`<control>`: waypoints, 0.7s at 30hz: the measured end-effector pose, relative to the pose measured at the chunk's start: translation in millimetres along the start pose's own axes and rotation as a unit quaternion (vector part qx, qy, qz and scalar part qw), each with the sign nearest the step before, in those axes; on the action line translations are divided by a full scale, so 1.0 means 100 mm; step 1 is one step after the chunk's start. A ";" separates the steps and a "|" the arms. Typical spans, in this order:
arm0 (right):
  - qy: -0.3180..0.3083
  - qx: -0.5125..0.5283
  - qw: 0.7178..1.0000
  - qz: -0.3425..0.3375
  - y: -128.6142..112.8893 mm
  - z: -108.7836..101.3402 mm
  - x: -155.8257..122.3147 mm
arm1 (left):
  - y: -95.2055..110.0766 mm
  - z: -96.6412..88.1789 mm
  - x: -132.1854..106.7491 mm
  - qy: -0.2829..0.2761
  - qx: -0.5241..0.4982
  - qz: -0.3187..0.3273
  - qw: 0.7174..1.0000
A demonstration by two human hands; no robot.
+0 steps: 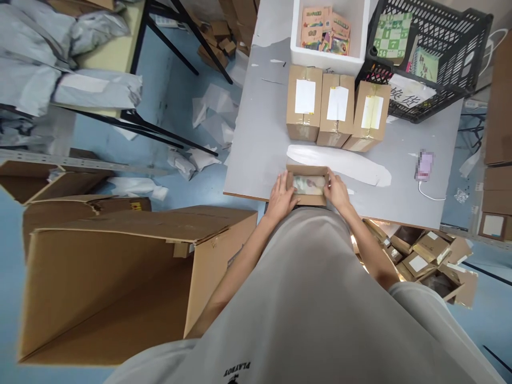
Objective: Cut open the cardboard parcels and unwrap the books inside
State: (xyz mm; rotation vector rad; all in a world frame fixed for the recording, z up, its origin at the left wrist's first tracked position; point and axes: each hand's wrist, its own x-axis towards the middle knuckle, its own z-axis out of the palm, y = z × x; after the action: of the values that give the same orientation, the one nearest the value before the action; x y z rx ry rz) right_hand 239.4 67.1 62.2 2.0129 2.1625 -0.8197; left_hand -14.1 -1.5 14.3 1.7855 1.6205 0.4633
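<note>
A small cardboard box sits open at the front edge of the table, close against my body. Inside it lies a pale green and white packet with a pinkish pattern; its kind I cannot make out. My left hand grips the box's left side, fingers stretched along the wall and thumb near the front. On the opposite side, my right hand holds the right wall between thumb and fingers. Just behind the box lies a long white sheet.
Three taped, labelled cartons stand behind the sheet. Beyond them are a white bin of colourful packs and a black crate with booklets. A phone lies right on a cable. A large open carton stands at left.
</note>
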 end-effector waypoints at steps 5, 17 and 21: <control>0.044 0.104 0.993 0.041 0.41 0.13 -0.13 | -0.21 -0.16 -0.09 0.036 0.000 -0.062 0.997; 0.059 -0.004 0.991 -0.116 0.29 0.31 -0.04 | 0.17 -0.04 0.11 -0.018 0.103 0.020 0.994; 0.041 -0.103 0.985 -0.133 0.05 0.31 0.10 | 0.20 0.11 0.32 -0.087 0.048 0.079 0.992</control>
State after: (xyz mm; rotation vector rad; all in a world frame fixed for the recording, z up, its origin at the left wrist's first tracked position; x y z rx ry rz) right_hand 233.9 62.7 30.5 1.7133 2.4825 -0.5167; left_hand 13.0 27.1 14.1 1.9778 1.4089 0.2950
